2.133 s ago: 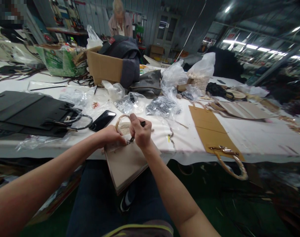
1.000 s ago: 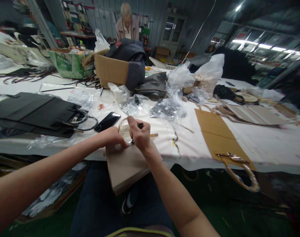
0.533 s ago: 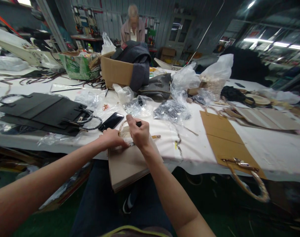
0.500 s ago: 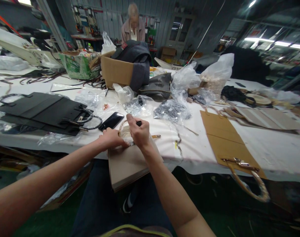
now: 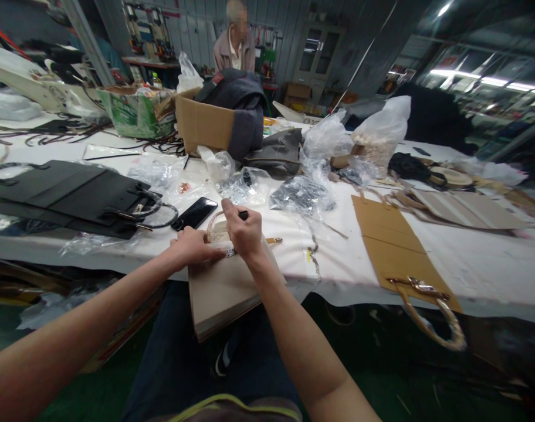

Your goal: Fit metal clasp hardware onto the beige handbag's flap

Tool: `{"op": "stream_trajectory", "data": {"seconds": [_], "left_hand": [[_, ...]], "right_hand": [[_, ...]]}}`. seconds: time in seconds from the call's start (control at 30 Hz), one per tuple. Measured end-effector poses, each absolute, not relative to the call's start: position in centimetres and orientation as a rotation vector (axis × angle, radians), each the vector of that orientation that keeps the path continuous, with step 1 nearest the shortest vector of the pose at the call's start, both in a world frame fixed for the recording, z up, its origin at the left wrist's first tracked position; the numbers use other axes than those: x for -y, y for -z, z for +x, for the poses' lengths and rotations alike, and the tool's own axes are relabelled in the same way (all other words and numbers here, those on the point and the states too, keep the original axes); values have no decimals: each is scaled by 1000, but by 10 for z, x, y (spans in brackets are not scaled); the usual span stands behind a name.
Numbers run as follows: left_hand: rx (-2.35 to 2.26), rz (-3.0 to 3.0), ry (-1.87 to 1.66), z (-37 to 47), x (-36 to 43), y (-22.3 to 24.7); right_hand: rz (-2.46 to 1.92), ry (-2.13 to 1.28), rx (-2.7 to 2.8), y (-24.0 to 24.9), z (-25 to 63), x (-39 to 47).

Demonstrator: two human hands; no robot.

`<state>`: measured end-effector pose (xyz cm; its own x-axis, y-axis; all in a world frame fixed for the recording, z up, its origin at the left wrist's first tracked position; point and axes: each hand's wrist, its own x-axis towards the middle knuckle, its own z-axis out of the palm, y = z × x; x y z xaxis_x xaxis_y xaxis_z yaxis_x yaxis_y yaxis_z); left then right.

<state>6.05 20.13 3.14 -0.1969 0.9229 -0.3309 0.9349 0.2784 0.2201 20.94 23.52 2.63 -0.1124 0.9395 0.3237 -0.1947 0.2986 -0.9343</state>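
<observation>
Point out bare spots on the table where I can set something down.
The widest is white cloth right of the brown panel and in front of the beige panels. A narrower patch lies between the brown panel and the thin cord. Crowded: the left, with black bag pieces and phone, and the back, with plastic bags and cardboard box. Little room between left hand and phone.

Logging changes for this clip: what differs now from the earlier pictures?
The left hand has spread its fingers toward the phone; the co-worker has lifted their head. Nothing visibly let go: the right hand keeps its dark tool over the beige panels. The mustard panel and black panels stayed put.
</observation>
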Motion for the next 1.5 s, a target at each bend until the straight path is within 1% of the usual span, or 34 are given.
{"op": "stream_trajectory", "data": {"seconds": [0.1,0.17,0.4,0.7,0.97,1.17,1.5], "left_hand": [[-2195,1695,165,71,-199,-40],[-2219,1706,176,78,-198,-45],[-2216,1547,90,81,-197,-43],[-2222,1670,-24,71,-189,-29],[-2257,1619,-15,86,-184,-36],[-2256,1517,-36,89,-184,-37],[-2259,1532,-121,79,-182,-19]], "right_hand": [[-765,-1153,1303,-27,208,-233],[-740,-1142,1304,-28,205,-232],[-817,-1092,1359,-31,203,-235],[-744,-1268,1193,-20,216,-245],[-778,-1174,1399,-38,210,-234],[-818,-1175,1365,-41,214,-234],[-795,-1199,1443,-39,216,-231]]}}
